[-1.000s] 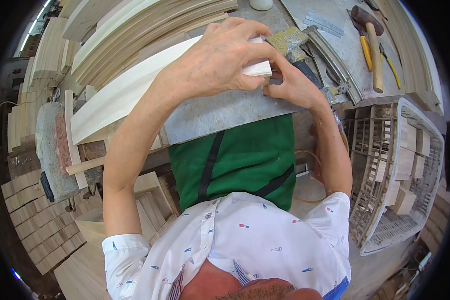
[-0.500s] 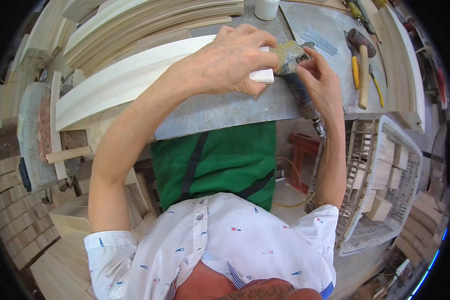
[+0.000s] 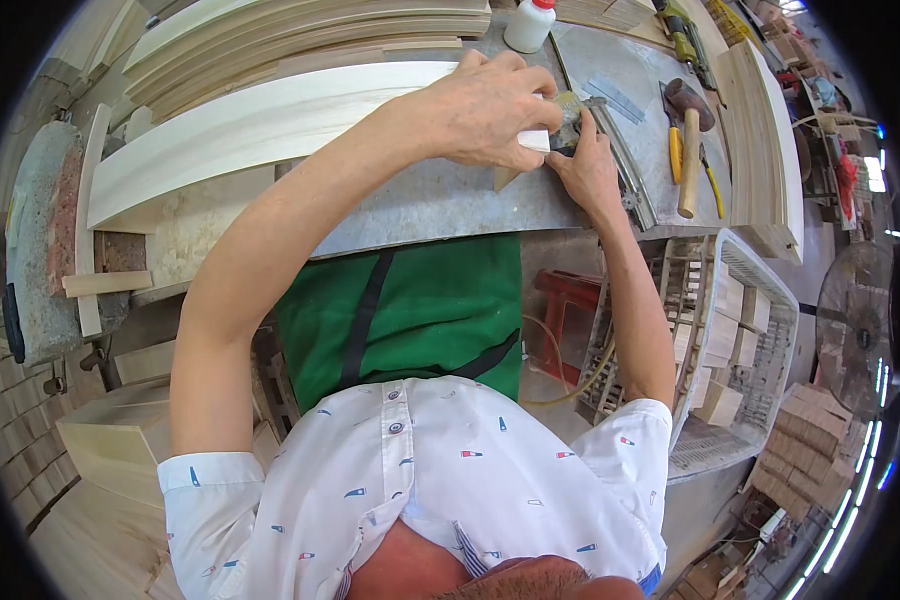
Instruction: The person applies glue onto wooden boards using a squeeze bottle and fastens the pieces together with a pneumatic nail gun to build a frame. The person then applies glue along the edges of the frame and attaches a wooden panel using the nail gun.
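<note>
My left hand (image 3: pixel 485 110) reaches over the end of a long pale wooden board (image 3: pixel 260 115) on the bench, its fingers curled down and the thumb along the near side. Just right of the board's end, my right hand (image 3: pixel 587 168) is closed on the head of what looks like an air nail gun (image 3: pixel 625 160). Index finger and thumb press around its dark body, close beside the board end. My right hand and wrist hide much of the tool. A small wooden piece (image 3: pixel 506 178) shows under my left hand.
Stacked boards (image 3: pixel 310 60) lie behind. A white bottle with a red cap (image 3: pixel 528 28) stands at the back. To the right are a mallet (image 3: pixel 690 165), pliers (image 3: pixel 711 180) and more boards (image 3: pixel 755 150). A plastic crate of wood blocks (image 3: pixel 785 350) stands below.
My right hand has moved in against the board's end, its fingers closing on the nail gun, which has turned. My left hand stays on the board. The view has shifted to the right.
</note>
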{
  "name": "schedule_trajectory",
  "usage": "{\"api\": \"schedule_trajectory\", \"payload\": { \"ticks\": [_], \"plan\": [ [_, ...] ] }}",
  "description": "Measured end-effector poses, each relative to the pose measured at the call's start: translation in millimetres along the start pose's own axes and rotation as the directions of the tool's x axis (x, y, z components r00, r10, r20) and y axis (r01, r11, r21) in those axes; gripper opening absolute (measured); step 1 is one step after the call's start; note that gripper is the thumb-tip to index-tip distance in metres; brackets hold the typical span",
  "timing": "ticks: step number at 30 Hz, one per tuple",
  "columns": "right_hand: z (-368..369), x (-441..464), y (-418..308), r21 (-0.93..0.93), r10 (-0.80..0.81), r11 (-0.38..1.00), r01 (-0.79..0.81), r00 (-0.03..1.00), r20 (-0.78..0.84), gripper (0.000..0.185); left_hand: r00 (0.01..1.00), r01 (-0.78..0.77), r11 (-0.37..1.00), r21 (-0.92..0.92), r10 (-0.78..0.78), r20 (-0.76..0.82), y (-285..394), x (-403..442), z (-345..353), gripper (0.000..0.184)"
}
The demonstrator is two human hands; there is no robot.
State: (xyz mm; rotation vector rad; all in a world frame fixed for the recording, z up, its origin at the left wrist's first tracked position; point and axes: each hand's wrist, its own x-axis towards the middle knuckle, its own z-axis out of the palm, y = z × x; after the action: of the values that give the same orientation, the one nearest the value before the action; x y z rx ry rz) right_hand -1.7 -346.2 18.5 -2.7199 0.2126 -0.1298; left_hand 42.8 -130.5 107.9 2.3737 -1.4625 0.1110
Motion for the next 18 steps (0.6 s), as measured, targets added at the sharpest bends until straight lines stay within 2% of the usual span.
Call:
{"api": "schedule_trajectory", "payload": {
  "ticks": [13, 18],
  "plan": [
    [5.2, -4.2, 2.3, 0.050, -0.018, 0.999, 0.021, 0.999, -0.049, 0.089, 0.998, 0.006, 0.992, -0.129, -0.014, -0.062, -7.3, 4.2, 3.9, 0.026],
    [7.2, -4.8, -2.9, -0.017, 0.004, 1.000, -0.005, 1.000, -0.010, 0.088, 0.996, -0.025, 0.991, -0.134, 0.014, -0.084, -9.6, 4.8, 5.1, 0.026]
  ]
}}
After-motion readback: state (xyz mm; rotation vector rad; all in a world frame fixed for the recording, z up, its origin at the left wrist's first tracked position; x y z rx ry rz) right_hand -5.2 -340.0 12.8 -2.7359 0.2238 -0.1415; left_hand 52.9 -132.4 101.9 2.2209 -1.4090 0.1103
